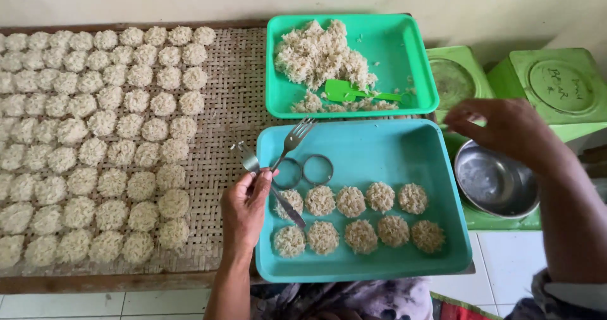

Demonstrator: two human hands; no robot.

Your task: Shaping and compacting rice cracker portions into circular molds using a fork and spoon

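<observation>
Nearest the camera, the left hand (245, 206) closes around the handles of two forks (278, 168), tines pointing up and away over the rim of the blue tray (442, 187), kept clear of the ten rice patties (357, 219) lined in two rows just beside it. Two metal ring moulds (303, 170) lie above the patties, near the fork tines. Off to the side, the right hand (506, 127) hovers loosely curled and empty above a steel bowl (493, 181).

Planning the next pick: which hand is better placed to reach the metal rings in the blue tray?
Probably left. The left hand, gripping two forks, sits beside the rings. The right hand hovers farther off, above the steel bowl.
</observation>
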